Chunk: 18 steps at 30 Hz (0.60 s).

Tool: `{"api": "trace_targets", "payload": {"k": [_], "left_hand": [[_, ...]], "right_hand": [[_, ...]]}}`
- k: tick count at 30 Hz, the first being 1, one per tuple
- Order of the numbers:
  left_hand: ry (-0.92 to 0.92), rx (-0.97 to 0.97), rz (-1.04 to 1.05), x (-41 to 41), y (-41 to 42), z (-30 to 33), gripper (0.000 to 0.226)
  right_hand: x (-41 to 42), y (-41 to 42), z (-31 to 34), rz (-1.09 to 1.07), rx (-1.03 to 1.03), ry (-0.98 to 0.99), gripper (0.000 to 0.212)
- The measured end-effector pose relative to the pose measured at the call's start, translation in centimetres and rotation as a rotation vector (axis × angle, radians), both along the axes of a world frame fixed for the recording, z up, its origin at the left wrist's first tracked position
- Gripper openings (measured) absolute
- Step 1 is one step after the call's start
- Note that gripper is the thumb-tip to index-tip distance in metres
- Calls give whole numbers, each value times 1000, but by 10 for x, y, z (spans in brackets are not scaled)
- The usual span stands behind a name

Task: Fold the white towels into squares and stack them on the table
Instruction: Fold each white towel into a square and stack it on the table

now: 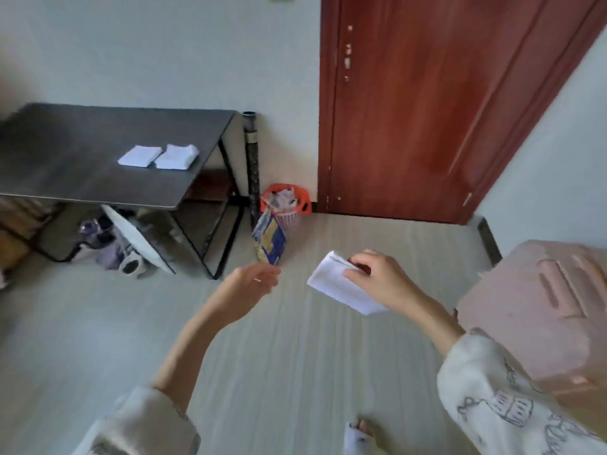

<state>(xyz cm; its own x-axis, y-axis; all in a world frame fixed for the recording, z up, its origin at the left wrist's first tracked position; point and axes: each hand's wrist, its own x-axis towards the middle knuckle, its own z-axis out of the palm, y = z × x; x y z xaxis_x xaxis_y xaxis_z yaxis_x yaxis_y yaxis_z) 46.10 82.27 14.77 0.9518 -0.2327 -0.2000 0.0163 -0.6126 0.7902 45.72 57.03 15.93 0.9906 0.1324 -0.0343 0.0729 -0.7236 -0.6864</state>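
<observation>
My right hand (377, 280) grips a folded white towel (338, 285) in mid-air above the floor, fingers curled over its near edge. My left hand (249, 287) hangs beside it, apart from the towel, fingers relaxed and holding nothing. On the dark table (65, 159) at the left lie two folded white towels side by side, one (139, 156) to the left and one (177, 156) to the right, near the table's right end.
A red-brown door (427, 110) stands ahead. An orange-rimmed basket (289, 205) and a blue and yellow bag (269, 239) sit on the floor by a dark pole (251, 159). Bottles and bags lie under the table. A pink bed edge (542, 307) is at right.
</observation>
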Motion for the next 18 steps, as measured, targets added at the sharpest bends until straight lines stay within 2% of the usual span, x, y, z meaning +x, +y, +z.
{"api": "trace_targets", "payload": {"k": [6, 15, 18], "left_hand": [[-24, -6, 277, 36, 121, -2, 24], [11, 59, 430, 159, 257, 10, 25], [-41, 68, 469, 210, 295, 21, 20]], "right_hand": [[105, 129, 5, 226, 15, -61, 14], [288, 279, 15, 452, 18, -43, 21], [341, 321, 31, 500, 42, -11, 22]]}}
